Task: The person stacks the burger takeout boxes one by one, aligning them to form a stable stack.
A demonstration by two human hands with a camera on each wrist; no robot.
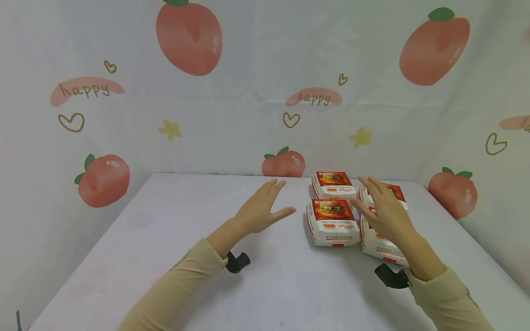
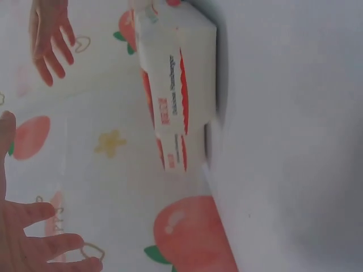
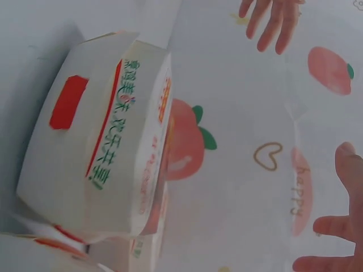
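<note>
Several white-and-red hamburger boxes stand grouped at the right of the table: a front left box, a back left box, a front right box and a back right box. My right hand is raised over the right-hand boxes with fingers spread, partly hiding them. Left of the group, my left hand hovers above the table, fingers extended and holding nothing. The right wrist view shows a box close up, its red tab facing the camera. From the left wrist, a box's side is seen.
The white table meets a pale cloth backdrop printed with fruit, hearts and flowers. A black wrist device sits under the left cuff, another black device under the right.
</note>
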